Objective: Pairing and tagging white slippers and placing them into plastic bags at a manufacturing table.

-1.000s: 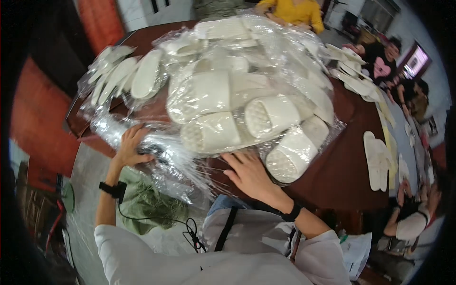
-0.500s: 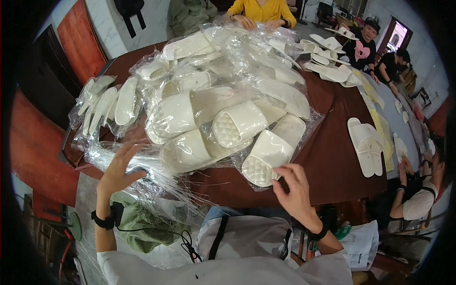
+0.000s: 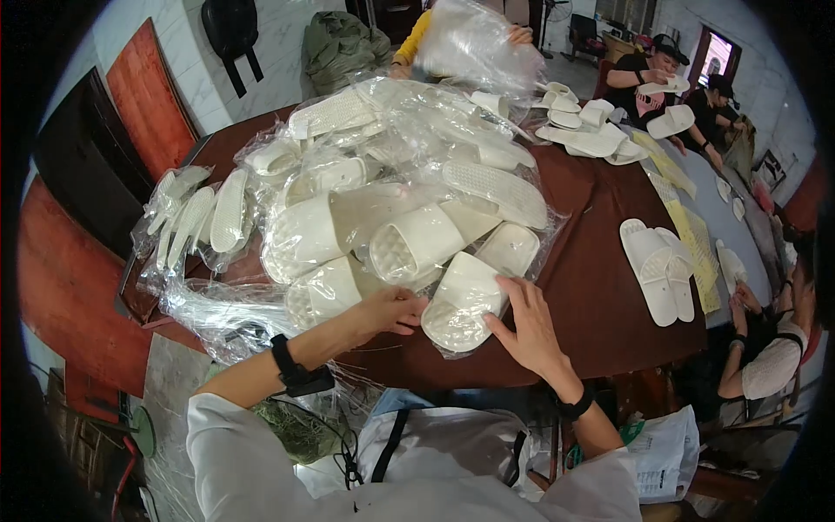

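A white slipper (image 3: 461,300) in a clear plastic bag lies at the near edge of the slipper pile, its padded toe end toward me. My right hand (image 3: 529,335) has its fingers on the right side of the strap and its thumb against the lower edge, gripping it. On the other side, my left hand (image 3: 390,313) is loosely bent, with fingers partly apart and the tips close to the slipper's left edge. Whether they touch it is hard to see. Another bagged white slipper (image 3: 322,291) lies just beyond the left hand.
A heap of bagged white slippers (image 3: 348,174) covers the brown-covered table (image 3: 583,261). Loose plastic bags (image 3: 217,313) hang over the near left edge. An unbagged pair (image 3: 658,270) lies at the right. Across the table a person in yellow lifts a plastic bag (image 3: 474,52); other people work at the right.
My left hand has swung right from the loose bags to the slipper. My right hand has moved up onto the slipper, which has shifted slightly left. The person opposite has raised a plastic bag.
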`<control>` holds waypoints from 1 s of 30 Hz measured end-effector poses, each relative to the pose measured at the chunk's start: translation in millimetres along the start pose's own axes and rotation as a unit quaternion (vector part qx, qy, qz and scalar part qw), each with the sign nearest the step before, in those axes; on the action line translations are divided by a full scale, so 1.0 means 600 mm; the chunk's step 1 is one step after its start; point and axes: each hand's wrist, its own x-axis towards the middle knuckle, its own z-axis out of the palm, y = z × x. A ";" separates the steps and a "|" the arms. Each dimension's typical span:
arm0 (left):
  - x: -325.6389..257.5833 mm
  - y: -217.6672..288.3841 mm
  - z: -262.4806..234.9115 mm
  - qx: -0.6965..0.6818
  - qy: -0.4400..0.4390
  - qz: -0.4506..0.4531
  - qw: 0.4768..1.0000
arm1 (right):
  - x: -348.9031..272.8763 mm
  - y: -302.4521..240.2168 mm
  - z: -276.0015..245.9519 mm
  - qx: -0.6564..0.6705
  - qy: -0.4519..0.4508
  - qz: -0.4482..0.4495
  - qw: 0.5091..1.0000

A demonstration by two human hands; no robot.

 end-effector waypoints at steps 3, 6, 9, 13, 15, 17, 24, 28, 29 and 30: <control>0.017 0.012 0.023 -0.112 -0.014 0.005 0.994 | -0.023 -0.001 -0.011 0.008 0.024 0.023 0.999; 0.026 0.007 0.036 -0.115 0.029 0.031 0.993 | -0.049 -0.016 -0.023 -0.001 0.037 0.038 0.999; 0.027 0.014 0.034 -0.102 0.032 0.023 0.994 | -0.071 -0.045 -0.036 0.036 0.028 0.061 0.997; 0.005 0.045 0.008 -0.116 0.105 0.069 0.985 | -0.083 -0.061 -0.037 0.123 0.026 0.009 0.992; -0.012 0.073 -0.010 -0.102 0.157 0.141 0.972 | -0.082 -0.057 -0.038 0.124 0.032 0.007 0.992; -0.028 0.104 -0.028 -0.061 0.189 0.209 0.957 | -0.079 -0.051 -0.037 0.120 0.061 0.003 0.991; -0.062 0.202 -0.072 0.043 0.232 0.276 0.932 | -0.077 -0.032 -0.016 0.057 0.086 0.032 0.994; -0.092 0.259 -0.083 0.034 0.211 0.308 0.927 | -0.078 -0.030 -0.006 0.044 0.089 0.029 0.995; -0.100 0.277 -0.085 0.055 0.204 0.304 0.929 | -0.080 -0.028 -0.004 0.042 0.088 0.034 0.995; -0.118 0.295 -0.087 0.078 0.203 0.300 0.929 | -0.080 -0.027 -0.001 0.046 0.088 0.031 0.995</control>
